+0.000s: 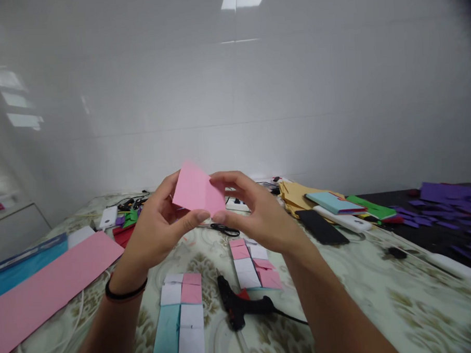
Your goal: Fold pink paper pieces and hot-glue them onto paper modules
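Note:
Both my hands are raised above the table and pinch a small folded pink paper square [197,191] between them. My left hand [155,229] grips its left side with thumb below and fingers behind. My right hand [256,209] holds the right edge, fingers curled over the top. Below on the patterned tablecloth [381,300] lie two folded paper assemblies of pink, white and light-blue squares [182,314] [254,261], and a black glue gun [239,304] between them.
A long pink sheet [45,286] and a blue sheet [26,263] lie at the left. Black scissors [225,229], a white phone [108,217], a dark phone [321,227], stacked coloured paper [334,202] and purple cut pieces [447,209] sit further back and right. A white wall rises behind.

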Available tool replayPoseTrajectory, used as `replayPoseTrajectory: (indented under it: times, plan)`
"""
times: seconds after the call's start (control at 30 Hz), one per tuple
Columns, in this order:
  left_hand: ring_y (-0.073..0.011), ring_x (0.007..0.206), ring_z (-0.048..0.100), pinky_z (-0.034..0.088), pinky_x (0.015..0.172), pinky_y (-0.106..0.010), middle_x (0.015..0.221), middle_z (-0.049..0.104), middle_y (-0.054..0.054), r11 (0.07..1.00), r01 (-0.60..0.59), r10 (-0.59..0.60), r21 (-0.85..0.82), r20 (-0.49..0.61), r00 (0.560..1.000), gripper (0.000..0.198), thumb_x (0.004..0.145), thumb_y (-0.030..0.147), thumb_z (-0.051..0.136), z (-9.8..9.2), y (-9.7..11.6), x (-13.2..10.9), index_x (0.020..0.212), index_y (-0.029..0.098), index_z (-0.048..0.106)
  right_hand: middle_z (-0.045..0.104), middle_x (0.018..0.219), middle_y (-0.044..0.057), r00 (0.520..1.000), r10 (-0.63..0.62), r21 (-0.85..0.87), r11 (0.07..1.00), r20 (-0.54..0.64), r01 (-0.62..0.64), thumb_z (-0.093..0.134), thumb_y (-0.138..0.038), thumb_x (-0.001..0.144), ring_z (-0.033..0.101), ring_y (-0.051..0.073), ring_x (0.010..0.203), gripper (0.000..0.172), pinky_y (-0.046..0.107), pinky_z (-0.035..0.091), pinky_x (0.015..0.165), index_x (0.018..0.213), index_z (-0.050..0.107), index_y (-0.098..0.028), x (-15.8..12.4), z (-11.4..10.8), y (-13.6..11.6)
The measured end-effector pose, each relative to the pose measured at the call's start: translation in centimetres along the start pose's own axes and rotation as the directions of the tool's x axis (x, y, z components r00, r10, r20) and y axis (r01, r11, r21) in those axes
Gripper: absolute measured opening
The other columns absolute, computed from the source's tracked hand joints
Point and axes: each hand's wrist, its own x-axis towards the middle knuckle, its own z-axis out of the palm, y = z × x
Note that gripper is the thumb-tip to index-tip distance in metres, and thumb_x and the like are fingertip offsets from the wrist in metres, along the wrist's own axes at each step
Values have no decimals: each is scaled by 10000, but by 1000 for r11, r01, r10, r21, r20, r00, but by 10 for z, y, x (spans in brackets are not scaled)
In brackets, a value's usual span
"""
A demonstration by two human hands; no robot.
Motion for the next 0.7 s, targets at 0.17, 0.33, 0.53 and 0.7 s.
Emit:
replayPoseTrajectory:
  times: [0.17,0.33,0.53,0.7]
  plan:
    - [-230,1114,715,628,873,-280,1273,705,-86,998,-33,33,-48,6,999,621,817,314,876,-1,-6,2,1375,248,611,647,1394,75,999,-14,-35,999,52,16,897,-407,790,600,275,1318,596,508,466,1169,1301,614,-288,-1,3,-2]
    - [-214,1067,717,633,849,-267,1219,701,-65,997,-34,39,-69,64,997,645,798,212,889,-4,-8,2,1386,279,632,658,1390,67,996,34,-4,999,80,-34,879,-419,817,606,273,1330,573,501,472,1175,1307,606,-297,-3,3,-2]
    - [-227,1092,698,628,819,-265,1307,651,-93,999,-34,35,-15,100,994,576,829,214,857,-7,-3,-1,1361,272,645,634,1444,59,988,45,21,999,145,-48,881,-392,817,575,273,1393,583,514,439,1214,1314,586,-315,-4,1,1]
    - [-232,1124,679,620,853,-285,1352,607,-100,1000,-19,19,-3,129,992,512,863,220,823,-8,0,0,1342,268,651,625,1469,79,982,46,45,997,183,-55,868,-394,827,561,286,1419,588,541,427,1230,1330,576,-309,-4,2,3]
